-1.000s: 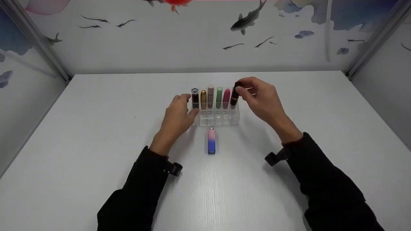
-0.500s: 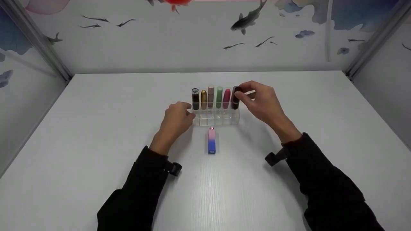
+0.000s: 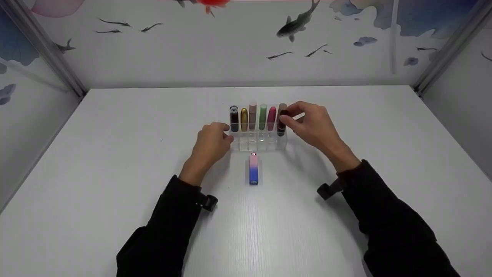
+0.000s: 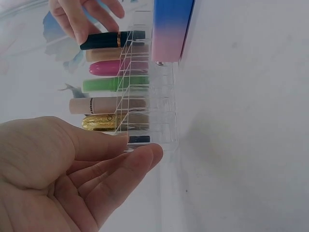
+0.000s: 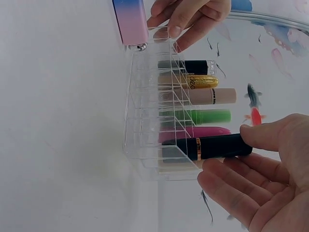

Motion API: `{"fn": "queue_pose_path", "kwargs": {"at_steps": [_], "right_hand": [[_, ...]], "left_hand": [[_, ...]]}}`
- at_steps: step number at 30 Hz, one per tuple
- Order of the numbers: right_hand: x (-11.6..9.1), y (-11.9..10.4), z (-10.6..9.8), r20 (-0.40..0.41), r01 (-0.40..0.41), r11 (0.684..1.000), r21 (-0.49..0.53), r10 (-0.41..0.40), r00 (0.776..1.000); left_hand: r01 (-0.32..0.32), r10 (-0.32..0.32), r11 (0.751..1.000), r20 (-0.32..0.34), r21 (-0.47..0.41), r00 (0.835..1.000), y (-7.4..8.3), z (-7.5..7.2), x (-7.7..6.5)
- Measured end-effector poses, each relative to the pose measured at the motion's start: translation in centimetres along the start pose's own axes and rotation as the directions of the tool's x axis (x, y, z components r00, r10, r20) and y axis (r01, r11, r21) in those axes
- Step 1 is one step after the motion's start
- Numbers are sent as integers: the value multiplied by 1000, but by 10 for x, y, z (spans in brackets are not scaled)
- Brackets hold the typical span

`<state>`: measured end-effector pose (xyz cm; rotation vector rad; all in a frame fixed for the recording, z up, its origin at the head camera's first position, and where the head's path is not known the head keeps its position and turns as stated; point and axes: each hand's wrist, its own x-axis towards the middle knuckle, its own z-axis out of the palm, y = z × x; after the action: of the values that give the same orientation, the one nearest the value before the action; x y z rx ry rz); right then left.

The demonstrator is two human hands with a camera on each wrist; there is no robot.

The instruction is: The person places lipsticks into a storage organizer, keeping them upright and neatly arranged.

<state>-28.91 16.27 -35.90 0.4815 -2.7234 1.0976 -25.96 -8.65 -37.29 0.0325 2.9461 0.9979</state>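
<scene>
My right hand (image 3: 311,125) pinches a black lipstick (image 5: 224,146) with a gold band, thumb on one side and fingertips on the other. Its lower end is inside the right end of the clear lipstick holder (image 3: 253,145), in front of a beige-brown tube (image 3: 283,107). At the holder's opposite end, my left hand (image 3: 209,142) grips the corner between thumb and fingers. Along the back row stand a magenta tube (image 3: 271,117), a green tube (image 3: 263,115), a pale pink tube (image 3: 252,115), a gold tube (image 3: 244,118) and a dark tube (image 3: 234,118).
A pink-and-blue lipstick (image 3: 253,169) lies on the white table (image 3: 246,231) just in front of the holder. Light panels printed with fish (image 3: 296,25) enclose the table at the back and sides.
The black lipstick has come down and forward into the holder, uncovering the beige-brown tube behind it. My left hand has drawn in its fingers and slid lower on the holder's end.
</scene>
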Motion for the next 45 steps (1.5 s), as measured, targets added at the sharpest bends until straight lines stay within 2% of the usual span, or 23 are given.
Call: {"fn": "queue_pose_path", "kwargs": {"at_steps": [15,45], "right_hand": [[1,2,3,23,4,999,-39,-3,1000],[3,3,4,56,-53,996,-72,57,997]], "left_hand": [[-5,5,1000,1,1,1000,-1,0,1],[5,-5,1000,6,7,1000,-2,0,2]]}}
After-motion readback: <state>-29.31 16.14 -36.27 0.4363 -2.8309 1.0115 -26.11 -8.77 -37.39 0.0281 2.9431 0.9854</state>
